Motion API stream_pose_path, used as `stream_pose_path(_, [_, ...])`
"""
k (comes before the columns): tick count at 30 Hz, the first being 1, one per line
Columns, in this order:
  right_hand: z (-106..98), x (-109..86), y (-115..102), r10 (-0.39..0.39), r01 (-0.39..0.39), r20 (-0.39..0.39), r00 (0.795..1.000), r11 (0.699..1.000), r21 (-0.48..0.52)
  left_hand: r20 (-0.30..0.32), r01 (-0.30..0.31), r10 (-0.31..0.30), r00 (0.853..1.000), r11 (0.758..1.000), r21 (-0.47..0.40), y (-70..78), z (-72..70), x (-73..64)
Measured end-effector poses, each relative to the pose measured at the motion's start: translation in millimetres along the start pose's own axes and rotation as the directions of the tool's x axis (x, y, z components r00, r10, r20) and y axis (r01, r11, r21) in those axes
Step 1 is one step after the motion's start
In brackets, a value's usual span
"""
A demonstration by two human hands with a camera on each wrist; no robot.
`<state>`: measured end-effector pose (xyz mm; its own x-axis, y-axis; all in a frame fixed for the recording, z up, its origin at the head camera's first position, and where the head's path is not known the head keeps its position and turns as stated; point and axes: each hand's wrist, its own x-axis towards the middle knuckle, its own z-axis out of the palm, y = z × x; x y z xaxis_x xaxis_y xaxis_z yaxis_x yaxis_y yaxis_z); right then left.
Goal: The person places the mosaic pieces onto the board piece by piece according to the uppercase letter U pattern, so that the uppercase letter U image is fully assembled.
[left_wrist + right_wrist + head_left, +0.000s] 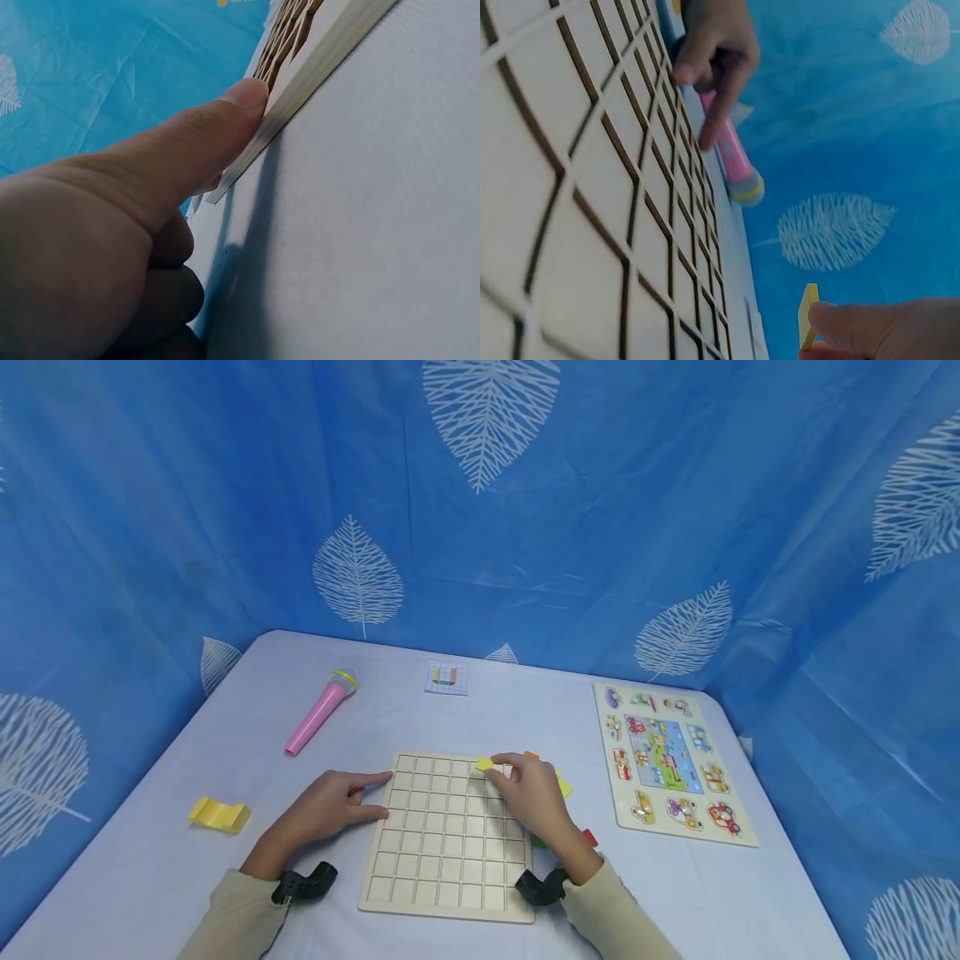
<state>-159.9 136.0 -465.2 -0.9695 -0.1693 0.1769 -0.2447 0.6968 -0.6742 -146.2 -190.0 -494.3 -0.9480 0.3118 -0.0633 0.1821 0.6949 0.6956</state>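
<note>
A pale wooden grid board (442,852) lies on the white-covered table in the head view. My right hand (536,795) is over its far right part and pinches a thin yellow tile (483,764) between thumb and fingers. In the right wrist view, that tile (807,319) stands on edge in the pinch, apart from the grid. At the board's left edge is my left hand (330,804), index finger and thumb stretched toward it. The left wrist view has the thumb (217,127) touching the board's rim, the other fingers curled below.
Orange, yellow, green and red pieces (589,837) lie beside the board, partly hidden by my right hand. A patterned card (447,677) and pink toy microphone (318,718) are farther back. A picture puzzle (667,768) lies right, a yellow curved block (219,815) left. Blue curtains (570,527) surround the table.
</note>
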Motion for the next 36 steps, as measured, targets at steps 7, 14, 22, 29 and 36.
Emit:
stream_pose_path(7, [26.6, 2.5, -14.7, -0.068, 0.066, 0.073, 0.995, 0.997, 0.027, 0.002, -0.019, 0.019, 1.000, 1.000, 0.013, -0.6, -0.7, 1.6])
stream_pose_path(14, [49.9, 6.2, -24.4, -0.118, 0.112, 0.121, 0.986, 0.992, 0.052, 0.005, -0.019, 0.019, 1.000, 0.999, 0.031, -0.4, -1.7, 1.4])
stream_pose_path(22, [65.6, 9.4, -29.7, -0.129, 0.123, 0.153, 0.980, 0.991, 0.050, 0.003, -0.033, 0.033, 0.999, 0.999, 0.029, 0.2, -1.8, 1.0])
stream_pose_path(29, [71.9, 9.2, -33.0, -0.129, 0.128, 0.146, 0.981, 0.992, 0.016, 0.011, -0.055, 0.055, 0.998, 0.998, 0.012, -0.6, -2.8, -0.1])
stream_pose_path(36, [75.3, 7.7, -34.5, -0.163, 0.167, 0.124, 0.979, 0.986, -0.021, 0.014, -0.047, 0.046, 0.999, 0.999, 0.013, -2.2, -2.6, -0.3])
